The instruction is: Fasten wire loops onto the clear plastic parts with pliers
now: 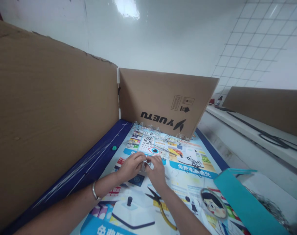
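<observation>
My left hand (130,166) and my right hand (157,173) meet over a printed poster (187,182) that covers the table. Both have their fingers pinched together on a small shiny piece (146,162) held between them; what it is I cannot make out. A silver bangle (95,192) sits on my left wrist. Pliers with yellow handles (160,204) lie on the poster just under my right forearm. A heap of small clear glittering pieces (150,129) lies beyond the hands along the foot of the cardboard.
Tall cardboard walls stand at the left (52,114) and at the back (163,101). A teal box (243,202) with silvery bits sits at the right. Small black wire loops (193,163) lie on the poster. A white ledge with a black cable (273,138) runs along the right.
</observation>
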`<state>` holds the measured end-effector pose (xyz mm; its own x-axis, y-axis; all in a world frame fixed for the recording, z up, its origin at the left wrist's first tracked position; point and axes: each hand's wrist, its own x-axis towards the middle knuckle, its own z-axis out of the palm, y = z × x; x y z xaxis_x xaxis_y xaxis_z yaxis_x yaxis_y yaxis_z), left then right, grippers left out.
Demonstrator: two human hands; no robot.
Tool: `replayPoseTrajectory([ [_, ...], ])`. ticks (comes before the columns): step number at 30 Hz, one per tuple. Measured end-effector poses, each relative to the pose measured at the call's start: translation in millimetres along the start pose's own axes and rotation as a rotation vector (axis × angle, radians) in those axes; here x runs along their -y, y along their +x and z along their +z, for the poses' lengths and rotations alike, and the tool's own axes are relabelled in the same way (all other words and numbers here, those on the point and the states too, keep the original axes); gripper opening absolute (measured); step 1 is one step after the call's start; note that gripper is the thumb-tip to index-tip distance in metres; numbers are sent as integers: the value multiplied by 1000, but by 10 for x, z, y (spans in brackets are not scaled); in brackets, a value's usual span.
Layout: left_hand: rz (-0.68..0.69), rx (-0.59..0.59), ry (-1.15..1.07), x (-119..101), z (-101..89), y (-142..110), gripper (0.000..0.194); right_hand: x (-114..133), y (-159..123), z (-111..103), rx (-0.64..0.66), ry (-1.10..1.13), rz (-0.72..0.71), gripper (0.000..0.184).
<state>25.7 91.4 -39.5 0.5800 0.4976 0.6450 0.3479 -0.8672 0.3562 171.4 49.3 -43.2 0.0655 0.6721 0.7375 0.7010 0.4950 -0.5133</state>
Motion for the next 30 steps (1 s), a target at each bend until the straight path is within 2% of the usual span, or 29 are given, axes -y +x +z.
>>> replayPoseTrajectory([
  [5, 51, -15, 6, 53, 18, -17, 37, 12, 11, -7, 1, -9, 12, 18],
  [10, 102, 29, 51, 77, 16, -26, 38, 10, 2, 4, 19, -6, 3, 19],
  [17, 74, 68, 89, 86, -2, -38, 28, 31, -9, 5, -15, 16, 8, 24],
  [26, 94, 67, 120, 121, -57, -29, 23, 116, 9, -35, -4, 86, -36, 17],
  [30, 78, 23, 89, 115, -73, -23, 22, 84, 9, -52, -32, 141, 43, 14],
])
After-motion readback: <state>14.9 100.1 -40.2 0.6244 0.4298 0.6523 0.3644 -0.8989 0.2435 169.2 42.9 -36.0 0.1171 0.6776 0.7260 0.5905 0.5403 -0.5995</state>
